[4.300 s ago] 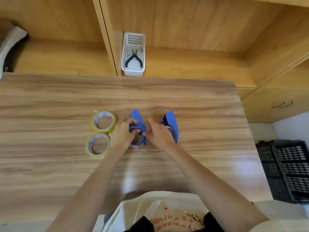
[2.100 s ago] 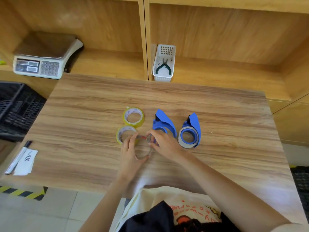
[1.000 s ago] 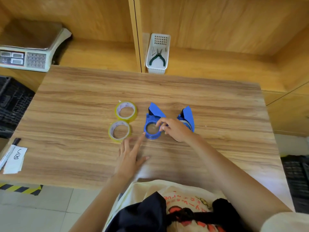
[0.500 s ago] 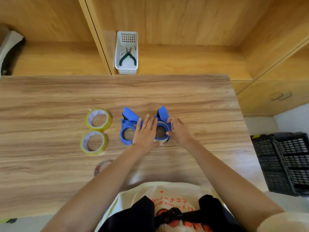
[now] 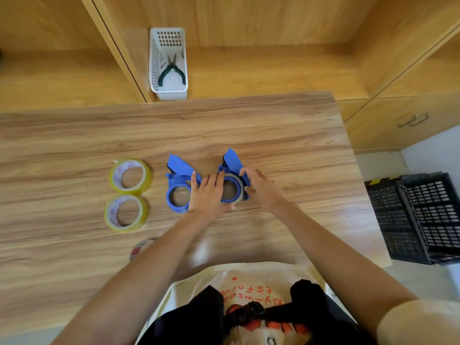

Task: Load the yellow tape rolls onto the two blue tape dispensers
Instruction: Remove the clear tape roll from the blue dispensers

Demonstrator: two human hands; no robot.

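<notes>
Fingers (image 5: 215, 181) of left hand (image 5: 207, 195) straight, laid flat over left rim of right-hand blue dispenser (image 5: 232, 180); holding nothing. Landmark: that dispenser, flat on wooden table (image 5: 286, 135), a thin grey spent core still round its hub.

Left to right:
- Far left of landmark: two yellow tape rolls lying flat, unloaded. Farther roll (image 5: 130, 176) and nearer roll (image 5: 126, 213) touching or nearly so.
- Toward the body from landmark, left: bare spent core (image 5: 142, 247), red-marked, half hidden under left forearm.
- Just left of landmark: second blue dispenser (image 5: 179, 186), flat, hub bare, partly under left hand.
- Well beyond landmark, on shelf: white basket (image 5: 155, 61) holding green-handled pliers (image 5: 171, 70).
- Right edge of landmark: right hand (image 5: 262, 188), fingers curled against dispenser's side and blue flap.
- Far right of landmark, off table: black crates (image 5: 418, 217) on floor.
</notes>
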